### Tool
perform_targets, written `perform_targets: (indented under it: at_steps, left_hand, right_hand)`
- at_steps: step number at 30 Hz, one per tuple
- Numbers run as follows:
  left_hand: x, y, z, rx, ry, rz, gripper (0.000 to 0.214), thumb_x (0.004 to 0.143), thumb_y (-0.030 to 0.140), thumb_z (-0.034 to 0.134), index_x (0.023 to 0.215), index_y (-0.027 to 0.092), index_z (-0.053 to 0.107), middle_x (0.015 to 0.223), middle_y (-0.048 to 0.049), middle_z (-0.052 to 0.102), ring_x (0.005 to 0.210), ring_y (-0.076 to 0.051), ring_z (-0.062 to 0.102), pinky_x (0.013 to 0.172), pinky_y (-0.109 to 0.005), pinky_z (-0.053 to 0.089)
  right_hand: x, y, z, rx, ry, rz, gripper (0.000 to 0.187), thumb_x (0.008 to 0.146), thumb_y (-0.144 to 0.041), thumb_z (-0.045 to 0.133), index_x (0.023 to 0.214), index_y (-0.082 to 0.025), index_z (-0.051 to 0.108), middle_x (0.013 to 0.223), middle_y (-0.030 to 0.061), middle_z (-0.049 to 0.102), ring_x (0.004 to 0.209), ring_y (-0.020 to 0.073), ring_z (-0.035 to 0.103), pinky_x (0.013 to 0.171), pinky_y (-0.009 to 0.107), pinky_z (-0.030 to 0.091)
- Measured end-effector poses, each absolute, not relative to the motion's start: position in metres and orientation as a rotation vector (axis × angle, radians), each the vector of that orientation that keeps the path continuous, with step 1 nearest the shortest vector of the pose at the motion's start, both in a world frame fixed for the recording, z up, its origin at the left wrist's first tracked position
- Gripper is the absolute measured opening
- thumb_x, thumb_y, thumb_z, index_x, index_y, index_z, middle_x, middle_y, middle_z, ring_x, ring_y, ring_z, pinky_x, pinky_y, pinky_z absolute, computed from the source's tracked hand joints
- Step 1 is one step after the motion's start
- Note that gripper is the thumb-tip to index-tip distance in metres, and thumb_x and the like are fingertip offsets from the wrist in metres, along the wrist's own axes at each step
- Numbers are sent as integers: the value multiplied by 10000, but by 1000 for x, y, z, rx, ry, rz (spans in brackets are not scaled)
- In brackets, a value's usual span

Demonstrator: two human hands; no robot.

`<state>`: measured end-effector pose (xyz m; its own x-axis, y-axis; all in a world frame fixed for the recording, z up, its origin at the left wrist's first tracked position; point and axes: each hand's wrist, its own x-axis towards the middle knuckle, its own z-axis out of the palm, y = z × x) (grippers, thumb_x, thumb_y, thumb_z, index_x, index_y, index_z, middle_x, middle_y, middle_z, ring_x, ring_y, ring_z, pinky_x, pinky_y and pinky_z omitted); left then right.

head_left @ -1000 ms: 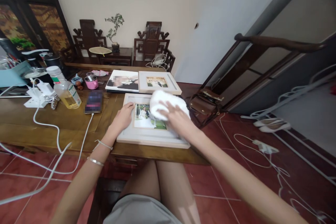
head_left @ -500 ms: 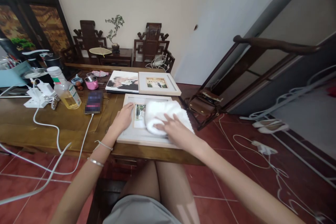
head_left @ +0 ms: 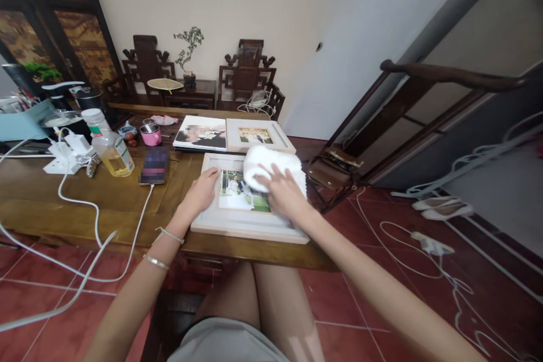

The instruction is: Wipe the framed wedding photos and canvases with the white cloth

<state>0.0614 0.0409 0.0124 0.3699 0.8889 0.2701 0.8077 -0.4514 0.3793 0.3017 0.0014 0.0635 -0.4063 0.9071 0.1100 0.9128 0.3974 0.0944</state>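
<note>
A light wooden picture frame (head_left: 250,232) lies flat on the wooden table, its small outdoor photo partly covered. My left hand (head_left: 200,195) holds the frame's left edge, the thumb side near the photo. A folded white cloth (head_left: 274,157) rests on the upper right part of the frame. My right hand (head_left: 285,189) presses down on this cloth, fingers spread and slightly bent over it. Just beyond lie a second framed photo (head_left: 257,136) and a photo album (head_left: 201,133), side by side.
To the left on the table (head_left: 127,203) are a charging phone (head_left: 155,165), a bottle of yellow liquid (head_left: 112,150), a pink cup (head_left: 150,134) and a white power strip (head_left: 63,161). A dark wooden chair (head_left: 390,107) with a brown bag (head_left: 331,172) stands right.
My right hand has moved the cloth up and away from me across the frame, uncovering more of the photo. My left hand stays at the frame's left edge.
</note>
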Motion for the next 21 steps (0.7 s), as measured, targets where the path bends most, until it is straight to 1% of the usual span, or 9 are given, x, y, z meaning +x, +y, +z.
perform_targets:
  at_steps: [2, 4, 8, 10, 12, 14, 16, 18, 21]
  left_hand:
    - [61, 41, 12, 2435, 1538, 662, 546, 819, -14, 356, 1310, 165, 514, 1445, -109, 463, 1344, -212, 426, 1119, -395, 361]
    - [61, 40, 12, 2422, 1547, 664, 539, 828, -5, 350, 1317, 158, 509, 1447, -109, 462, 1346, -212, 423, 1121, -396, 359]
    - [62, 38, 13, 2403, 1565, 671, 528, 858, 19, 328, 1340, 164, 486, 1461, -105, 446, 1355, -208, 411, 1120, -397, 358]
    - [62, 37, 14, 2398, 1572, 668, 530, 863, 22, 322, 1349, 168, 476, 1467, -103, 438, 1359, -205, 405, 1118, -402, 359]
    - [63, 37, 15, 2394, 1577, 657, 538, 859, 19, 324, 1355, 168, 467, 1473, -101, 431, 1362, -205, 400, 1119, -410, 357]
    - [64, 36, 16, 2391, 1583, 643, 545, 854, 15, 327, 1359, 169, 462, 1477, -99, 424, 1364, -204, 396, 1121, -414, 352]
    - [64, 35, 16, 2388, 1590, 636, 552, 847, 8, 329, 1358, 168, 463, 1479, -102, 421, 1366, -205, 393, 1121, -414, 350]
    - [64, 35, 17, 2390, 1589, 637, 553, 841, 3, 333, 1354, 164, 468, 1476, -108, 424, 1365, -207, 394, 1121, -414, 350]
    - [63, 37, 15, 2414, 1557, 647, 549, 839, 4, 336, 1352, 152, 469, 1469, -119, 430, 1364, -213, 394, 1121, -414, 351]
  right_hand:
    - [304, 33, 62, -1780, -2495, -293, 701, 733, 43, 408, 1402, -158, 454, 1534, 107, 324, 1377, 391, 252, 1048, 619, 279]
    - [301, 50, 63, -1839, -2492, -288, 681, 755, 28, 406, 1404, -173, 454, 1532, 94, 331, 1368, 408, 253, 1023, 649, 281]
    - [287, 32, 68, -1791, -2652, -181, 714, 735, 61, 389, 1386, -214, 488, 1542, 59, 315, 1370, 423, 244, 1018, 687, 256]
    - [284, 0, 76, -1733, -2761, -38, 744, 705, 82, 389, 1376, -218, 504, 1534, 67, 327, 1373, 421, 253, 1024, 695, 249]
    - [285, -38, 91, -1669, -2869, 177, 782, 671, 101, 382, 1368, -229, 515, 1524, 73, 346, 1378, 413, 265, 1026, 697, 259]
    - [288, -74, 108, -1569, -2952, 429, 811, 656, 111, 360, 1368, -245, 514, 1495, 73, 399, 1383, 394, 278, 1031, 670, 296]
    - [289, -101, 120, -1442, -2989, 590, 826, 641, 104, 360, 1361, -268, 522, 1478, 55, 430, 1395, 369, 269, 1052, 641, 304]
    - [286, -113, 121, -1372, -2980, 606, 829, 630, 91, 370, 1356, -278, 527, 1494, 39, 406, 1409, 361, 238, 1072, 634, 285]
    - [279, -98, 102, -1406, -2905, 415, 822, 633, 83, 383, 1371, -255, 507, 1536, 46, 324, 1421, 363, 197, 1086, 641, 253]
